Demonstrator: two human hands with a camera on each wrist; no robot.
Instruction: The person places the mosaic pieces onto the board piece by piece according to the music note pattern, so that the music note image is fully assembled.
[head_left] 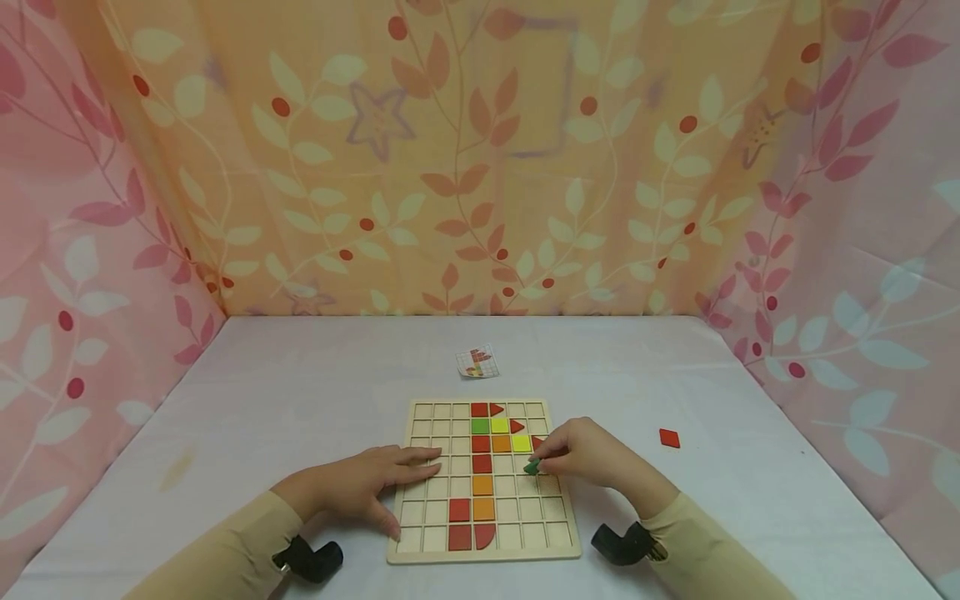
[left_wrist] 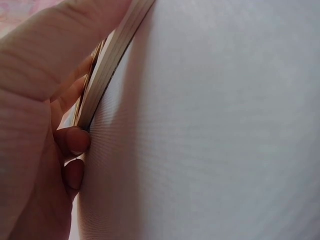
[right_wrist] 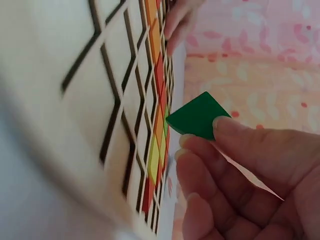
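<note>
My right hand (head_left: pixel 583 452) pinches a green tile (right_wrist: pixel 200 117) between thumb and fingertips, over the right part of a wooden grid board (head_left: pixel 432 557). In the right wrist view the tile is flat, with straight edges, and is held clear of the board's cells. My left hand (head_left: pixel 352 483) rests at the board's left side, two fingers reaching over the cells and the thumb (left_wrist: pixel 65 45) against the edge. Red, orange, yellow and green tiles fill part of the grid, including an orange square (head_left: pixel 483 485) and a quarter-round red tile (head_left: pixel 485 536).
A loose red tile (head_left: pixel 670 438) lies on the white tabletop, right of the board. Behind the board is a small pattern card (head_left: pixel 477 362) with a coloured picture. A leaf-patterned curtain (head_left: pixel 480 167) encloses the table at the back and sides.
</note>
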